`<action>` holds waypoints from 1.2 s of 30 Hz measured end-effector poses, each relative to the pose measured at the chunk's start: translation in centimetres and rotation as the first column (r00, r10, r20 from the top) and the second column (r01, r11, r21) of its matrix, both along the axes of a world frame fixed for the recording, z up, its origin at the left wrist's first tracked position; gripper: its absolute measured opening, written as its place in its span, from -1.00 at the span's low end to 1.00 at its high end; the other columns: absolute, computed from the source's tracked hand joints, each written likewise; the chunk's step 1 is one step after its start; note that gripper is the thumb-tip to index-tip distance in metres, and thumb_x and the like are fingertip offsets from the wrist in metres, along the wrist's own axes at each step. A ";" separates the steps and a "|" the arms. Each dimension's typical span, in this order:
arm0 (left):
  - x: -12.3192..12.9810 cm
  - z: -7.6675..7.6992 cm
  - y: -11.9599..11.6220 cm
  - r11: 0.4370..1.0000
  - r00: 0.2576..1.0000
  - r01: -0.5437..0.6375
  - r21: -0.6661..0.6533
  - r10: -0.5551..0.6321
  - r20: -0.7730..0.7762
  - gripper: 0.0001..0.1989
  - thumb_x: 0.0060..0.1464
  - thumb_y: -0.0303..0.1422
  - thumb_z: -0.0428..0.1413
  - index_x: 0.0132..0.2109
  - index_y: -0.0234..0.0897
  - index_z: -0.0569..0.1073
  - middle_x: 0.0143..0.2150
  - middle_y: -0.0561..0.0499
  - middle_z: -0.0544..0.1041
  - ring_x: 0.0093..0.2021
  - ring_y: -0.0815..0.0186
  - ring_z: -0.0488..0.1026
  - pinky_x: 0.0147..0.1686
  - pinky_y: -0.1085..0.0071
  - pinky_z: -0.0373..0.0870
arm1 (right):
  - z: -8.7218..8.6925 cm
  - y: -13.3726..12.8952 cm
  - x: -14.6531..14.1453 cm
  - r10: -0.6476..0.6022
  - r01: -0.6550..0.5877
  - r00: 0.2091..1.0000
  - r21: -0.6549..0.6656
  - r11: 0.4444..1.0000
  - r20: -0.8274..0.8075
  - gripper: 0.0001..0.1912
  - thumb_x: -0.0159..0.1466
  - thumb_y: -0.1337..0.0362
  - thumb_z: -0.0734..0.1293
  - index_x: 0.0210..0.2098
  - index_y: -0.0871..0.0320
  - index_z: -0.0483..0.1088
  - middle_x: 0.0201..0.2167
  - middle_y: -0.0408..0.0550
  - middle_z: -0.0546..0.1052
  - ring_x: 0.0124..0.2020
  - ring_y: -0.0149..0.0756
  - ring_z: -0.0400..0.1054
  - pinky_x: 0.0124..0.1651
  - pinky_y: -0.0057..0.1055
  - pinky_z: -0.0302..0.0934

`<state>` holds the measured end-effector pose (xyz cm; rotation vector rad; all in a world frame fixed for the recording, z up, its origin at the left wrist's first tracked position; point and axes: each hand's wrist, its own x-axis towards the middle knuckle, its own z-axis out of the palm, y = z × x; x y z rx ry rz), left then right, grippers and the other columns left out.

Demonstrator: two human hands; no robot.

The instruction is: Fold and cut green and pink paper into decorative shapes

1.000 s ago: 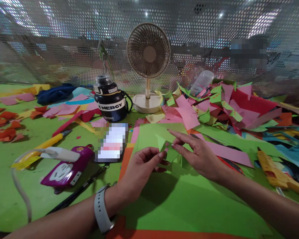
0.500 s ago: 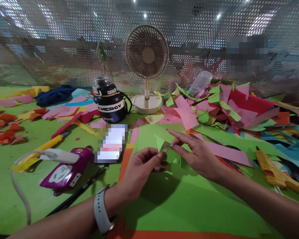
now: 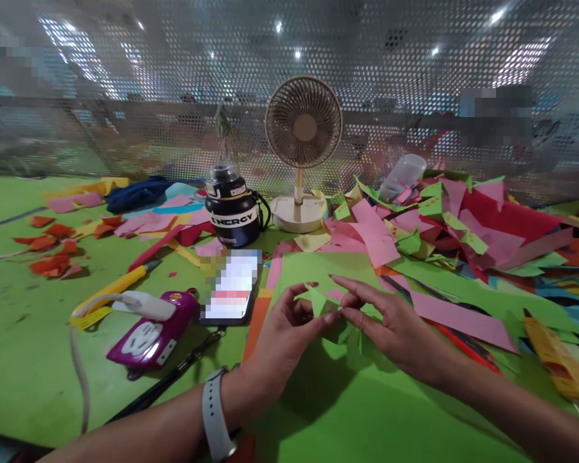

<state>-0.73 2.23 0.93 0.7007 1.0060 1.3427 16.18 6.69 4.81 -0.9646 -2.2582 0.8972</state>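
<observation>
In the head view, my left hand (image 3: 287,344), with a pale watch strap at the wrist, pinches a small folded piece of green paper (image 3: 321,301) between thumb and fingers. Small pink bits (image 3: 334,294) show on the paper's right side. My right hand (image 3: 390,325) meets it from the right. Its thumb and a finger press together at the paper's edge, while the index finger reaches out above. What sits in that pinch is too small to make out. Below both hands lies a large green sheet (image 3: 347,411).
A phone (image 3: 231,286) and a purple power strip (image 3: 149,334) with a white plug lie left. Behind stand a black bottle (image 3: 234,212) and a fan (image 3: 303,128). Paper scraps (image 3: 371,225) heap at the back right, near scissors (image 3: 468,347) and a yellow glue gun (image 3: 557,360).
The view has shifted, so the scene sits further right and slightly lower. My left index finger has lifted and spread along the green paper, which has turned a little between my hands.
</observation>
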 end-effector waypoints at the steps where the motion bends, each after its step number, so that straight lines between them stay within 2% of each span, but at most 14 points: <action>1: 0.0 0.0 0.0 1.000 1.000 0.008 0.005 -0.008 -0.002 -0.45 -0.18 -0.40 0.40 -0.06 -0.25 0.33 -0.49 0.22 0.29 -0.46 0.46 0.25 -0.43 0.53 0.21 | 0.0 0.0 0.0 0.005 -0.005 1.000 -0.008 1.000 0.007 -0.51 0.34 0.25 0.19 0.25 0.18 0.23 -0.24 -0.02 0.57 -0.21 -0.25 0.46 -0.04 -0.17 0.37; 7: -0.3 -0.5 0.2 0.999 1.000 0.024 0.027 -0.023 -0.020 -0.38 -0.18 -0.35 0.40 0.02 -0.25 0.30 -0.49 0.21 0.31 -0.47 0.44 0.25 -0.44 0.49 0.20 | -0.2 0.1 1.0 -0.027 0.035 0.995 -0.079 0.996 0.095 -0.46 0.35 0.14 0.21 0.29 0.09 0.16 -0.14 0.00 0.55 -0.11 -0.18 0.44 -0.04 -0.14 0.36; 11: -0.4 -0.6 0.3 0.999 0.998 0.014 0.039 -0.011 -0.062 -0.30 -0.18 -0.31 0.40 0.10 -0.22 0.30 -0.51 0.23 0.29 -0.49 0.44 0.22 -0.44 0.49 0.17 | 0.0 0.4 1.8 -0.050 0.073 0.987 -0.155 0.985 0.152 -0.42 0.32 0.05 0.24 0.28 0.08 0.19 -0.18 -0.02 0.54 -0.13 -0.18 0.42 -0.04 -0.16 0.33; 16: -0.4 -0.3 0.3 0.999 0.999 0.011 0.042 -0.010 -0.045 -0.25 -0.18 -0.36 0.40 0.16 -0.23 0.29 -0.51 0.23 0.26 -0.49 0.45 0.21 -0.44 0.49 0.17 | -0.1 0.6 1.9 -0.056 0.075 0.995 -0.239 0.968 0.085 -0.42 0.30 0.05 0.25 0.27 0.05 0.20 -0.24 -0.06 0.51 -0.18 -0.22 0.39 -0.04 -0.17 0.30; 22: -0.4 0.2 0.4 0.999 0.996 0.031 0.019 -0.032 0.086 -0.18 -0.20 -0.35 0.42 0.19 -0.24 0.24 -0.32 0.10 0.41 -0.30 0.37 0.38 -0.25 0.43 0.33 | 0.3 1.4 2.0 -0.097 0.100 0.995 -0.251 0.963 0.025 -0.40 0.26 0.06 0.28 0.23 0.15 0.26 -0.28 -0.03 0.50 -0.22 -0.20 0.39 -0.08 -0.20 0.30; 25: -0.4 0.1 0.3 0.998 0.995 0.066 0.010 -0.067 0.069 -0.29 -0.15 -0.29 0.40 0.12 -0.28 0.29 -0.31 0.04 0.47 -0.28 0.35 0.41 -0.25 0.42 0.36 | 0.7 1.9 2.4 -0.117 0.117 0.993 -0.240 0.964 0.015 -0.43 0.24 0.06 0.29 0.19 0.17 0.31 -0.28 -0.01 0.51 -0.24 -0.21 0.39 -0.09 -0.20 0.30; 30: -0.3 0.1 -0.1 0.995 0.996 0.089 -0.053 -0.088 0.015 -0.61 -0.01 -0.12 0.28 -0.14 -0.28 0.44 -0.25 -0.04 0.52 -0.18 0.24 0.47 -0.29 0.37 0.43 | 1.3 2.5 2.7 -0.098 0.101 0.995 -0.259 0.961 0.025 -0.45 0.25 0.08 0.28 0.18 0.17 0.33 -0.27 -0.01 0.52 -0.22 -0.22 0.41 -0.09 -0.22 0.31; 36: -0.3 0.4 0.1 0.986 0.987 0.158 -0.053 -0.160 -0.029 -0.64 -0.16 -0.13 0.36 -0.32 -0.30 0.50 -0.37 0.02 0.52 -0.31 0.31 0.47 -0.39 0.45 0.42 | 0.8 3.1 2.3 -0.046 0.059 0.997 -0.206 0.977 0.066 -0.52 0.26 0.09 0.27 0.11 0.17 0.40 -0.28 -0.01 0.55 -0.23 -0.21 0.44 -0.10 -0.19 0.34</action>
